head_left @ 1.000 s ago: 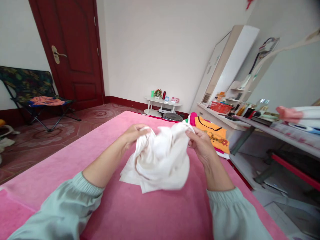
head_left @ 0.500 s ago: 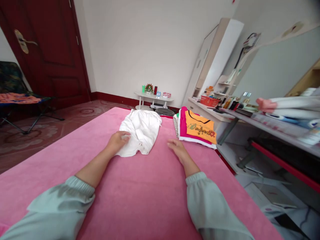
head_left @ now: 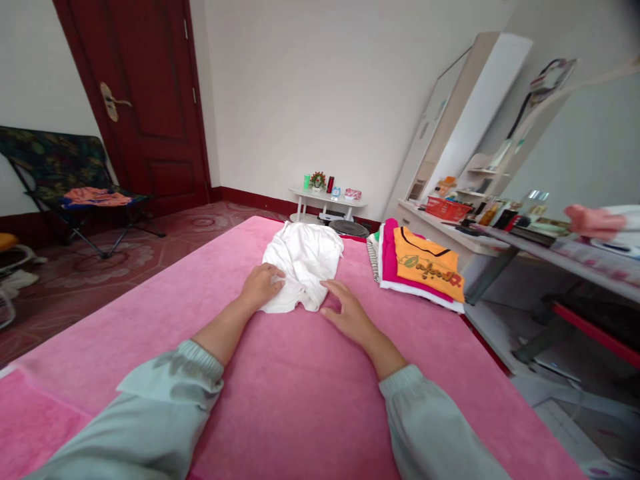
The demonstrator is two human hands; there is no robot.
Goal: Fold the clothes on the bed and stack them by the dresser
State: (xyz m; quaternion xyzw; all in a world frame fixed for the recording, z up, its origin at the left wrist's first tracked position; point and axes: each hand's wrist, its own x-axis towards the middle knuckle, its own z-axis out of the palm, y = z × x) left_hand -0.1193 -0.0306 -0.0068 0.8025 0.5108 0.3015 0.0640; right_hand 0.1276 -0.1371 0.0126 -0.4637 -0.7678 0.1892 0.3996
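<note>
A crumpled white garment point(head_left: 305, 257) lies on the pink bedspread point(head_left: 300, 387) in front of me. At its near left edge, my left hand point(head_left: 263, 288) has its fingers curled, with a bit of the cloth between thumb and fingers. My right hand point(head_left: 347, 312) is at the near right corner of the garment, thumb and fingers apart; whether its fingertips touch the cloth is hard to tell. To the right sits a stack of folded clothes, topped by an orange shirt point(head_left: 427, 263) with lettering and a magenta piece point(head_left: 389, 257) beneath.
A camouflage folding chair point(head_left: 60, 167) holding orange cloth stands left, by a dark red door point(head_left: 155, 100). Beyond the bed is a low white table point(head_left: 327, 198) with small items. Along the right runs a dressing table point(head_left: 450, 230) with a red basket point(head_left: 447, 208) and bottles.
My right hand has moved left to the garment's near right corner. My left hand remains at the garment's left edge. The view has turned left, showing more of the chair.
</note>
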